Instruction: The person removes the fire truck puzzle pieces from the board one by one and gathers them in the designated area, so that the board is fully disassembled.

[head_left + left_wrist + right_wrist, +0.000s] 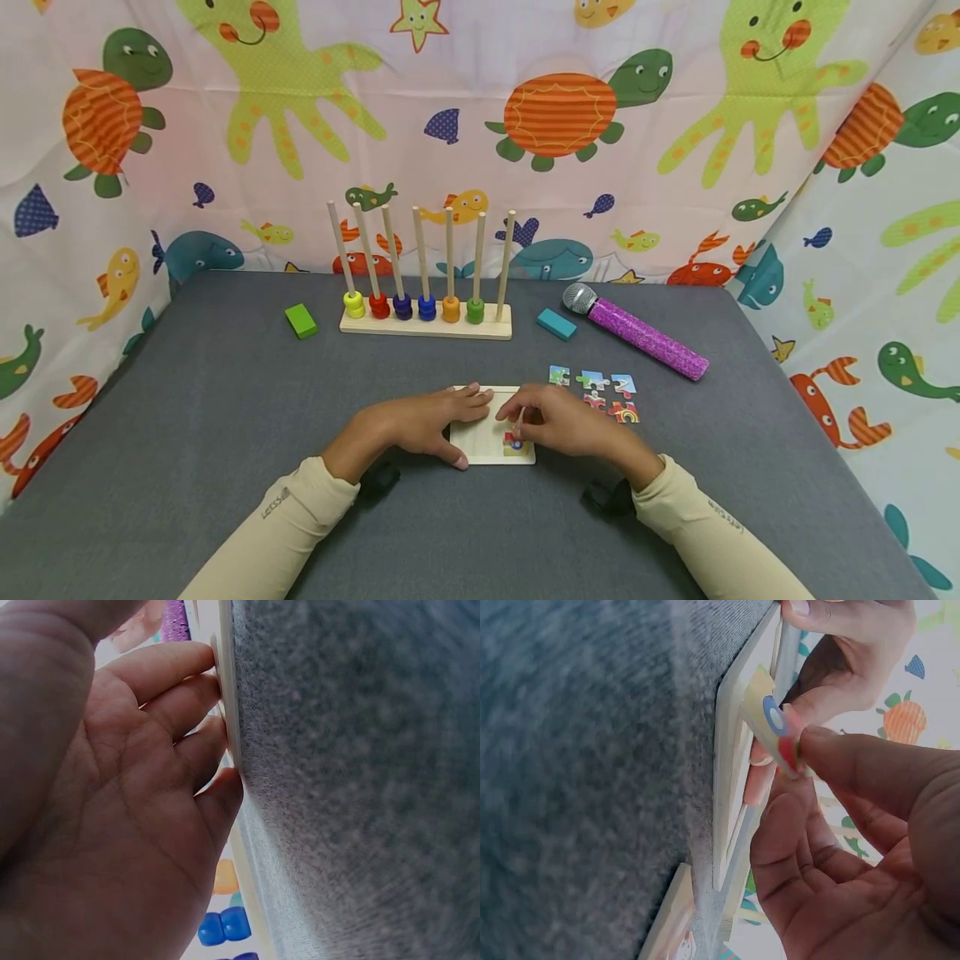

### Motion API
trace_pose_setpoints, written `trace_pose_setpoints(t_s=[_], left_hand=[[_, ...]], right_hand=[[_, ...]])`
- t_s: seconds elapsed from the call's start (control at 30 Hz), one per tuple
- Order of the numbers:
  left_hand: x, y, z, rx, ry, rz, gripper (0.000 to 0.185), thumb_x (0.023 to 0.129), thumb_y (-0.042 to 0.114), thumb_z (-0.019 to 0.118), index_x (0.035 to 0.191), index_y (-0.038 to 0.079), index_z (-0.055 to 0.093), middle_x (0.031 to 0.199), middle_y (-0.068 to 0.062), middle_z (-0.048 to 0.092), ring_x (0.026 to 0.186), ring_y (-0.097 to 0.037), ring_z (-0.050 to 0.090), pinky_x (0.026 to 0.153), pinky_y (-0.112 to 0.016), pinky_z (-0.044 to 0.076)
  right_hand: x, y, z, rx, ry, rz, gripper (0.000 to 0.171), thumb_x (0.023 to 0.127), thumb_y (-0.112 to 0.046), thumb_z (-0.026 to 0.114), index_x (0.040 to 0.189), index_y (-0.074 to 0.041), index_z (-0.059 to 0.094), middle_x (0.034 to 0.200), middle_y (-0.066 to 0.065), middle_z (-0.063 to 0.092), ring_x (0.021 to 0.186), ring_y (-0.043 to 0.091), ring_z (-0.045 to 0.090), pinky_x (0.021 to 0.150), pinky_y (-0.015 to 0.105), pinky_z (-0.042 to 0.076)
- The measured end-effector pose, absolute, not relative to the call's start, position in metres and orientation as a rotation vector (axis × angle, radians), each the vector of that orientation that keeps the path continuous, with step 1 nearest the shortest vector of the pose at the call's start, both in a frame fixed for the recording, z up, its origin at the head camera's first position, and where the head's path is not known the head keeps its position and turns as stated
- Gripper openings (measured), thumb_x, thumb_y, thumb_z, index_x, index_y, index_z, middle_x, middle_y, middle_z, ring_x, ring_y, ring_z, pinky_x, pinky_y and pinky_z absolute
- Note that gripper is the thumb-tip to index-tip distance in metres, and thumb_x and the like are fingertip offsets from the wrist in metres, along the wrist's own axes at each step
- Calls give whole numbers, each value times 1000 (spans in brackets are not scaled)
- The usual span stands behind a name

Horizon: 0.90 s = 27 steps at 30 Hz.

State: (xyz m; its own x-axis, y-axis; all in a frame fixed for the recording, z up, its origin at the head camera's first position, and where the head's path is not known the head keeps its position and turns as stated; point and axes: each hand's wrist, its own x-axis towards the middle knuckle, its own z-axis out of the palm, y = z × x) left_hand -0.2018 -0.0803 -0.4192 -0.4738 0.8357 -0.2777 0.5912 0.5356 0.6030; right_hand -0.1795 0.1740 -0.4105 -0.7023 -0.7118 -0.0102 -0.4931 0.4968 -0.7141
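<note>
A pale wooden puzzle tray (483,452) lies on the grey table. My left hand (427,423) rests on its left part with the fingers spread; in the left wrist view its fingertips (196,656) touch the tray's edge. Between thumb and fingers my right hand (566,421) pinches a jigsaw piece (772,720) printed in yellow, red and blue. That piece is tilted over the tray's lower right corner, its inner side partly hidden by my fingers. Several loose jigsaw pieces (623,412) lie on the table just beyond my right hand, some partly covered by it.
Behind the tray stands a wooden peg rack (427,327) with coloured beads on most of its upright pegs. A green block (302,321) lies to its left. To its right are a teal block (557,324) and a glittery purple microphone (648,337). A patterned curtain (450,83) hangs behind.
</note>
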Motion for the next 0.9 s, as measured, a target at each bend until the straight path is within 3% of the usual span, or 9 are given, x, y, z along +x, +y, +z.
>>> trace_pose_setpoints(t_s=[0.27, 0.67, 0.9], left_hand=[[-201, -80, -419, 1142, 2221, 598, 79, 86, 29, 75, 151, 7, 35, 160, 0, 18, 147, -20, 5, 117, -43, 12], [-202, -81, -419, 1116, 2223, 592, 79, 86, 31, 75, 151, 9, 35, 161, 2, 17, 147, -19, 4, 117, -43, 12], [-201, -80, -418, 1126, 2223, 585, 80, 86, 30, 75, 152, 9, 33, 161, 1, 16, 147, -19, 3, 117, -43, 11]], right_hand=[[-179, 175, -408, -1001, 2345, -961, 13, 92, -2, 63, 100, -8, 72, 84, -8, 64, 70, 6, 52, 62, 24, 46], [-173, 193, -405, -970, 2423, -1034, 24, 95, 0, 59, 116, -2, 69, 98, -2, 65, 76, 8, 53, 65, 26, 48], [-166, 227, -399, -807, 2518, -1055, 24, 93, 0, 62, 115, -1, 69, 84, -2, 62, 68, 10, 55, 58, 26, 48]])
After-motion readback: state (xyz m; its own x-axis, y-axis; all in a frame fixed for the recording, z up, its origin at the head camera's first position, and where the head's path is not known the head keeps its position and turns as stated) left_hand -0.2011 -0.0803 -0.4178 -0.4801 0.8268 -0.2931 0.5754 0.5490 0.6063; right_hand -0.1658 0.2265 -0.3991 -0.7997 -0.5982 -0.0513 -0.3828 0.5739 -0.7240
